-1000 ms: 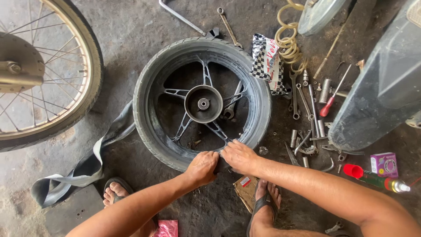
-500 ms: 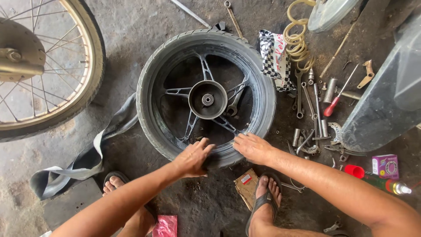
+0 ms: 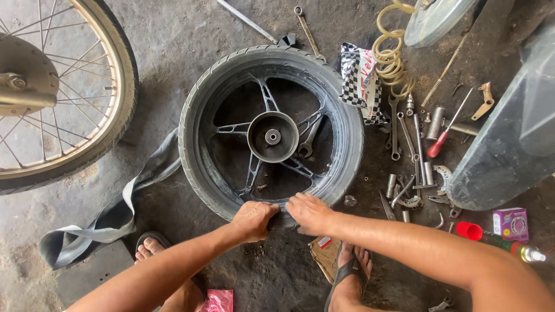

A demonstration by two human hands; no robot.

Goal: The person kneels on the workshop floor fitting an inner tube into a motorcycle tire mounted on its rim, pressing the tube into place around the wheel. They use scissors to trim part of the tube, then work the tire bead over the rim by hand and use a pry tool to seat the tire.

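A black motorcycle wheel with a tyre (image 3: pixel 199 98) lies flat on the concrete floor, its spoked alloy hub (image 3: pixel 272 137) facing up. My left hand (image 3: pixel 252 219) and my right hand (image 3: pixel 309 212) sit side by side on the near edge of the tyre, fingers curled over the rubber and gripping it. A grey inner tube (image 3: pixel 115 216) trails out from under the tyre's left side across the floor. My two feet in sandals (image 3: pixel 350 271) are planted just below the tyre.
A spoked wheel (image 3: pixel 63 98) fills the upper left. Spanners (image 3: pixel 395 124), sockets and a red-handled screwdriver (image 3: pixel 445 136) lie scattered at right, beside a coiled yellow hose (image 3: pixel 390 55), a checkered packet (image 3: pixel 358 78), a pink box (image 3: pixel 510 223) and a dark vehicle body (image 3: pixel 514 133).
My hands drew back together on the tyre's near edge; half a second ago they were spread apart with fingers flatter on the rubber. The view shifted slightly.
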